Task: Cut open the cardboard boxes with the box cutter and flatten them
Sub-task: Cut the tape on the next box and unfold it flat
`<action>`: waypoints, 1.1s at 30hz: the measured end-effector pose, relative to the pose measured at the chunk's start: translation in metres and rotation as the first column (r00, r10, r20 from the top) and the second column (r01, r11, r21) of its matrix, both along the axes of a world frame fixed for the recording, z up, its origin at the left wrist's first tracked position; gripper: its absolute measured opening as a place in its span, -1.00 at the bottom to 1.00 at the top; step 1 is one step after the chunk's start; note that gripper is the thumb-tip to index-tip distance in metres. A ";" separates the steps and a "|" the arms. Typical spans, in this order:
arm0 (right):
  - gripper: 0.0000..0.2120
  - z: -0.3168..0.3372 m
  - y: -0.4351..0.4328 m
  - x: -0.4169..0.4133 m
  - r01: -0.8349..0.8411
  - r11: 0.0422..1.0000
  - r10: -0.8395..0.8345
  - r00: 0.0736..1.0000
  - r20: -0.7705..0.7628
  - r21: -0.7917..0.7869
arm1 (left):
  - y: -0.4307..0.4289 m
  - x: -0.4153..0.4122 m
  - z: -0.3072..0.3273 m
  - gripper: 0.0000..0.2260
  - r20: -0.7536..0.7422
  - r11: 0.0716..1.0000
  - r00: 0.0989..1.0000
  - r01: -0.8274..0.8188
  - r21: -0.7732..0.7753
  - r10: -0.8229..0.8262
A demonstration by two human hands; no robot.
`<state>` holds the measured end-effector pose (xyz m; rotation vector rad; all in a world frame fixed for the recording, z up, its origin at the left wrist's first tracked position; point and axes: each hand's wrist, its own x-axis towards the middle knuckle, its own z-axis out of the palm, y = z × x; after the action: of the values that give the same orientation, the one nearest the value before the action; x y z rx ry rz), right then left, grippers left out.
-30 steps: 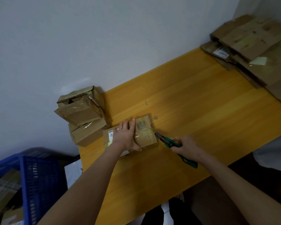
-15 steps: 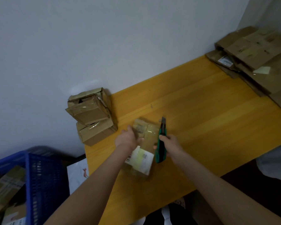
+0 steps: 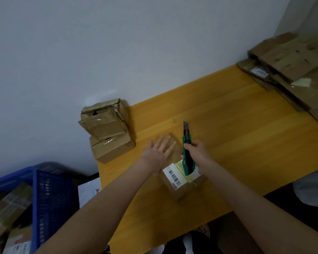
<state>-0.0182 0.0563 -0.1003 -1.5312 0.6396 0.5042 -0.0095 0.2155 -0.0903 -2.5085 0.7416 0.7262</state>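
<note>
I see box (image 3: pixel 176 187) turned lengthwise since a second ago, now at frame centre. Left hand (image 3: pixel 159 152) flat, pressing it; right hand (image 3: pixel 197 152) grips box cutter (image 3: pixel 188 164), blade lifted clear. Next seam lined up, I judge.

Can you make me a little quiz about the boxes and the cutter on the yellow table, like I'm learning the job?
1. True or false: the left hand lies flat, fingers straight, on the small brown cardboard box with the white barcode label.
2. Which hand grips the green-handled box cutter? A) left hand B) right hand C) neither
3. Fill in the gap: the pile of flattened brown cardboard lies at the far ____ end of the yellow wooden table.

Key: 1 true; 2 B; 3 right.
</note>
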 end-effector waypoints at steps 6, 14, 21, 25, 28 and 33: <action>-0.82 -0.005 -0.017 -0.006 0.025 1.000 -0.026 0.999 0.043 0.019 | -0.027 0.012 -0.014 0.18 -0.089 0.956 0.964 0.261 0.135 -0.250; -0.82 -0.007 -0.035 -0.002 0.057 0.993 -0.045 0.993 0.109 -0.107 | -0.005 -0.006 -0.014 0.16 -0.050 0.922 0.929 -0.370 -0.111 0.367; -0.76 -0.012 -0.051 -0.001 -0.247 0.865 0.344 0.926 0.158 -0.436 | 0.029 -0.012 -0.018 0.20 -0.111 0.809 0.824 -0.567 -0.159 0.556; -0.72 -0.012 -0.066 0.002 -0.365 0.646 0.532 0.845 0.052 -0.670 | 0.031 -0.010 -0.021 0.19 -0.088 0.824 0.845 -0.533 -0.190 0.527; -0.71 -0.014 -0.074 0.005 -0.444 0.562 0.620 0.784 0.001 -0.698 | 0.033 -0.011 -0.023 0.19 -0.078 0.829 0.850 -0.526 -0.189 0.522; -0.71 -0.019 -0.075 0.007 -0.487 0.633 0.654 0.752 0.079 -0.602 | 0.031 -0.011 -0.024 0.19 -0.073 0.829 0.849 -0.527 -0.187 0.524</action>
<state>-0.0115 -0.0190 -0.1190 -2.3436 0.0088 0.5832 -0.0202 0.2468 -0.1147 -2.9329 0.1087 0.8887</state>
